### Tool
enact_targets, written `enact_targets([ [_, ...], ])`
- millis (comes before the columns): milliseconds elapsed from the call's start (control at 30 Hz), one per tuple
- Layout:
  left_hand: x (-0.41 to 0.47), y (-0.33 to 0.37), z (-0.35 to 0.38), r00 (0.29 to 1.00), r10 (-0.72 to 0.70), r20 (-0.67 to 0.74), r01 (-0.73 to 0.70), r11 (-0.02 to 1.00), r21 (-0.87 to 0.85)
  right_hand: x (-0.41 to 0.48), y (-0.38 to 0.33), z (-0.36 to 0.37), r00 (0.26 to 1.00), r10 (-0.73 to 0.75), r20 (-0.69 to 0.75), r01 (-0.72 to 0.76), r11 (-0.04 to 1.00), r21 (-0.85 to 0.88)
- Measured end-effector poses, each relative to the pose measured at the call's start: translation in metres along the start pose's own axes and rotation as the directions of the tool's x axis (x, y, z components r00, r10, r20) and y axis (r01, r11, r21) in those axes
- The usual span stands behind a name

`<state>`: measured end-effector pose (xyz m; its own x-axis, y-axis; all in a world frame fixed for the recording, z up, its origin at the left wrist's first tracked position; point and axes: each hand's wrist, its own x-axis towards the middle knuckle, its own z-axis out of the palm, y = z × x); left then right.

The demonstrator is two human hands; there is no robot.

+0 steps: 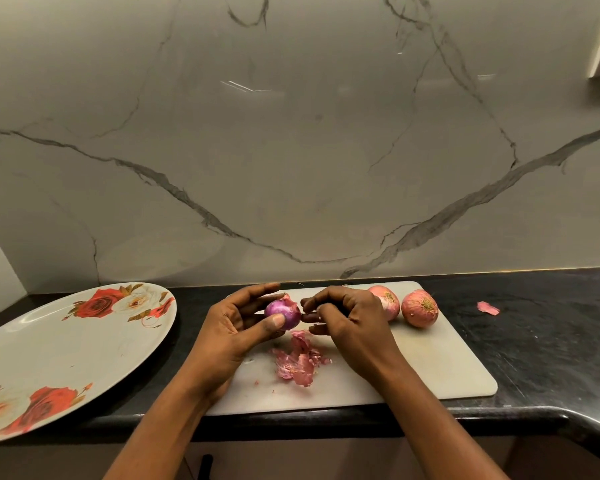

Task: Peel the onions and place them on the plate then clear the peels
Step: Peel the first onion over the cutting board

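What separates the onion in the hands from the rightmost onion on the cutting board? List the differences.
Skin: the held onion is glossy purple, mostly peeled; the rightmost onion wears its dry pinkish skin.
Support: the left hand holds the held onion above the cutting board; the rightmost onion rests on it.
Shared: both are round, neither is on the plate.

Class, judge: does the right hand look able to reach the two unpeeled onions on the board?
Probably yes. The unpeeled onions lie just beyond the right hand on the board, nothing between them; it is only busy picking at the half-peeled onion the left hand holds.
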<state>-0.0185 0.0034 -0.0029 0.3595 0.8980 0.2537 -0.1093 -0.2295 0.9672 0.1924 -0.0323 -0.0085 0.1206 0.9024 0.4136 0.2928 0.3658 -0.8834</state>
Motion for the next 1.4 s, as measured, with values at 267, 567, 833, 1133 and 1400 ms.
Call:
enact_targets([
  [267, -0.002, 0.001, 0.000, 0.999, -0.005, 0.036, 0.004, 0.999, 0.045, -0.003, -0.001, 0.002, 0.998, -0.055, 0.025, 0.056, 0.998, -0.024],
  [567, -0.002, 0.002, 0.000, 1.000, 0.004, 0.030, -0.004, 1.000, 0.010, 0.001, 0.003, 0.001, 0.999, -0.045, -0.027, 0.041, 0.992, -0.116],
  [833, -0.002, 0.000, -0.002, 1.000, 0.026, 0.010, -0.026, 1.000, -0.002, 0.001, 0.003, -0.001, 0.999, 0.045, 0.012, -0.045, 0.999, -0.023],
  [1133, -0.003, 0.003, -0.001, 0.999, 0.010, 0.032, -0.009, 1.000, -0.030, -0.005, -0.009, -0.003, 0.994, -0.025, 0.107, 0.023, 1.000, 0.021],
  [1400, -0.004, 0.004, -0.002, 1.000, -0.001, 0.029, 0.003, 0.998, -0.063, -0.004, -0.009, -0.003, 0.996, -0.038, 0.082, 0.038, 0.999, 0.000],
])
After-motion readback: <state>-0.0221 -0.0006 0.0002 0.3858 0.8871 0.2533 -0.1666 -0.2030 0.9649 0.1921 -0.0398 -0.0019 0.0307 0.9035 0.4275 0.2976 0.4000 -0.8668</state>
